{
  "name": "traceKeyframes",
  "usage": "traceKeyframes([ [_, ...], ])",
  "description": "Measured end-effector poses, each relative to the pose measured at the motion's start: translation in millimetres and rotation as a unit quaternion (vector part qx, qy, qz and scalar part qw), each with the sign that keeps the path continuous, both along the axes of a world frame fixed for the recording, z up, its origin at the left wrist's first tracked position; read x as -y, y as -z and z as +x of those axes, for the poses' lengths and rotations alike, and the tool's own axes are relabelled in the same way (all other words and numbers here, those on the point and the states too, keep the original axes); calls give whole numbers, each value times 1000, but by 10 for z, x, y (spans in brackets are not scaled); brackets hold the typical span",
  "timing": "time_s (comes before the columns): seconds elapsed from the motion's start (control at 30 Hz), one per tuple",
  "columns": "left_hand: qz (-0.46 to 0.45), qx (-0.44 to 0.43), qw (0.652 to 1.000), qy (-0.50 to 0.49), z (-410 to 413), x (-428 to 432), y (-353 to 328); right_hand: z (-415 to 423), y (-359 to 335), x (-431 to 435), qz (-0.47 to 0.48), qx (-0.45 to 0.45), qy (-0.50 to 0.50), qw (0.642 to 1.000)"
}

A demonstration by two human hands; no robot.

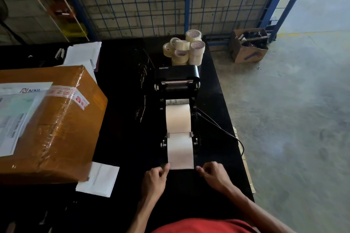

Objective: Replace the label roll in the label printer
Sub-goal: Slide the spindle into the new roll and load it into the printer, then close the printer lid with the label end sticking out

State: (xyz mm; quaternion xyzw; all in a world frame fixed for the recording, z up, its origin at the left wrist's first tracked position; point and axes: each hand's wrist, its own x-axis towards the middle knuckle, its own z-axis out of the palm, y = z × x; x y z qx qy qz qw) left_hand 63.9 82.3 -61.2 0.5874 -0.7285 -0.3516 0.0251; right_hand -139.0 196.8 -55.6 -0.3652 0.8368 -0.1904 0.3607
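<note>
A black label printer [177, 75] lies open on the black table [125, 111], its lid tipped back away from me. A white label roll [178, 116] sits in the printer's bay. A strip of label paper [180, 150] runs from the roll under the two guides and out over the front. My left hand [155, 178] pinches the strip's near left corner. My right hand [213, 173] has its fingertips at the near right corner, touching or just beside the paper edge.
A big taped cardboard box [51, 123] with shipping papers fills the table's left side. A white slip [98, 178] lies beside it. Several clear tape rolls [184, 48] stand behind the printer. A black cable [223, 130] trails right. The table edge drops to concrete floor at right.
</note>
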Motion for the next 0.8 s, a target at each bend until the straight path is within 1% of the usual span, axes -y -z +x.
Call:
traceKeyframes([
  [0.03,-28,15,999,-13,19,68,-52,-68,-74,34,-13,-27,19,999],
  [0.1,-77,-3,996,-45,-18,284,-246,-236,-308,208,-58,-65,68,994],
  [0.17,-101,-68,990,-72,-181,616,-507,-433,-605,543,-128,-73,120,982],
  [0.23,-105,-143,979,-97,-444,1020,-804,-629,-900,980,-195,-59,172,964],
  [0.3,-71,-204,970,-113,-755,1445,-1080,-816,-1160,1422,-221,-24,198,955],
  [0.33,-43,-226,967,-111,-904,1633,-1204,-898,-1267,1622,-215,0,199,956],
  [0.43,28,-246,966,-79,-1227,1972,-1429,-1001,-1448,2020,-178,99,177,963],
  [0.47,46,-247,965,-73,-1275,1995,-1450,-990,-1467,2059,-166,113,163,966],
  [0.5,52,-242,966,-68,-1289,1983,-1458,-963,-1474,2055,-156,106,149,971],
  [0.57,26,-221,973,-61,-1229,1866,-1459,-888,-1444,1943,-150,60,138,977],
  [0.63,-8,-202,977,-71,-1097,1692,-1372,-796,-1368,1729,-169,47,149,973],
  [0.73,-27,-211,972,-96,-814,1282,-1127,-555,-1209,1273,-207,106,181,956],
  [0.8,3,-207,972,-108,-631,941,-947,-387,-1017,979,-203,134,199,949],
])
